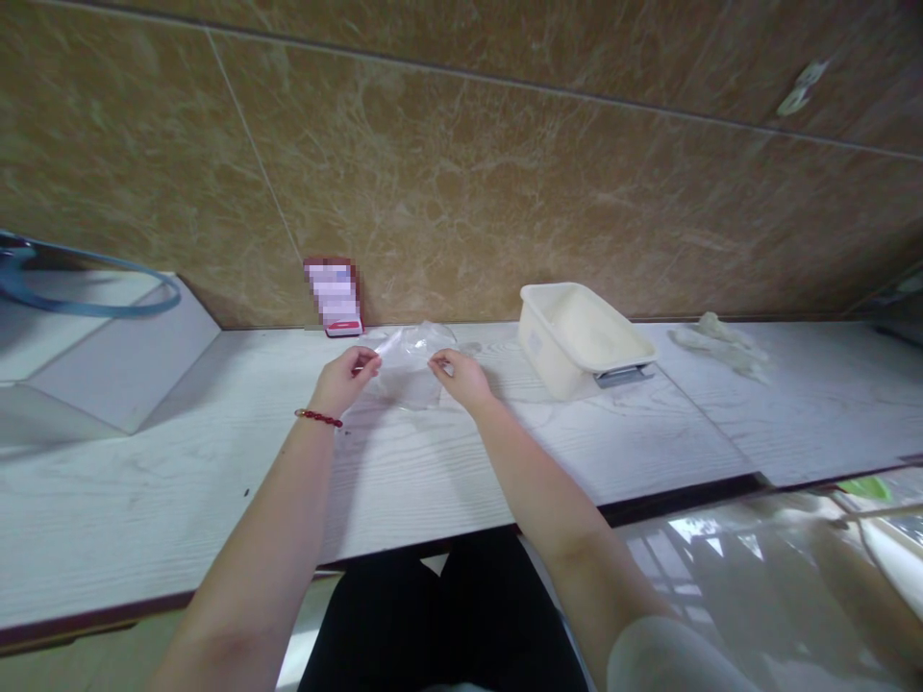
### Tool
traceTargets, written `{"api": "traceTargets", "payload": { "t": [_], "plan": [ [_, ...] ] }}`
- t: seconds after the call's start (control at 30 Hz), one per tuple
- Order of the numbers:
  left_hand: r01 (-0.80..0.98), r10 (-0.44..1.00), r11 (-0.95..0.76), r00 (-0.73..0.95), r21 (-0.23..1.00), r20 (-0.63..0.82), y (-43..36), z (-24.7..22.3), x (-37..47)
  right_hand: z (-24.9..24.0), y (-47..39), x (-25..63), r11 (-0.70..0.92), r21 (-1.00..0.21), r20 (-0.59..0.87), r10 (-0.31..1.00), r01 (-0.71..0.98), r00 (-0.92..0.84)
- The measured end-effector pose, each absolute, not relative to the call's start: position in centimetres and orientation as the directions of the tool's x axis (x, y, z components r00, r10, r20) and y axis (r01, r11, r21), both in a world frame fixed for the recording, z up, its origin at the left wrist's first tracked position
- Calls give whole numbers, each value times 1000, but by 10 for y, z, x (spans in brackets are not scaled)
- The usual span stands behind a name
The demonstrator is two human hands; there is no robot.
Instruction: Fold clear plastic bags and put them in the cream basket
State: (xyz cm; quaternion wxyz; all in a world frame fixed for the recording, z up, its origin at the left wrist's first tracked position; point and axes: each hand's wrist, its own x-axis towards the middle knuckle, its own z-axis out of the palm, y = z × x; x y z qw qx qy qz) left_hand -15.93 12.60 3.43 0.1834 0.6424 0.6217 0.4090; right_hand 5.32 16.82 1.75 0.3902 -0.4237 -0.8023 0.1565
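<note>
A clear plastic bag (411, 370) lies spread on the white wood-grain table between my two hands. My left hand (346, 377), with a red bead bracelet at its wrist, pinches the bag's left side between thumb and fingers. On the opposite side, my right hand (462, 377) pinches the bag with its fingertips. Part of the film lies crumpled toward the wall. Its see-through surface makes it hard to tell where its opening is.
Right of my hands stands a cream plastic bin (552, 351) with a grey latch. Farther right lies a crumpled clear plastic piece (721, 344). A phone-like item (336, 293), its screen blurred, leans on the brown wall. At left are a white box (122, 356) and a blue loop (144, 309).
</note>
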Motion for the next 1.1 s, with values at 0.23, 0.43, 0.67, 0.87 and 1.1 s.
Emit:
{"api": "traceTargets", "payload": {
  "t": [0.23,0.43,0.67,0.87,1.1],
  "plan": [
    [642,954,-192,-54,742,294,134,22,-163,19,169,55,579,-663,508,814,474,-282],
    [767,933,-210,-29,607,360,139,20,-165,21,168,56,583,-642,491,812,498,-316],
    [776,916,-212,-54,594,397,135,26,-164,23,167,58,588,-656,511,807,472,-296],
    [719,905,-228,-93,657,415,127,35,-159,26,164,59,576,-716,527,817,395,-234],
    [749,904,-256,-39,611,427,127,31,-156,27,164,58,529,-812,506,849,248,-152]
  ]
}}
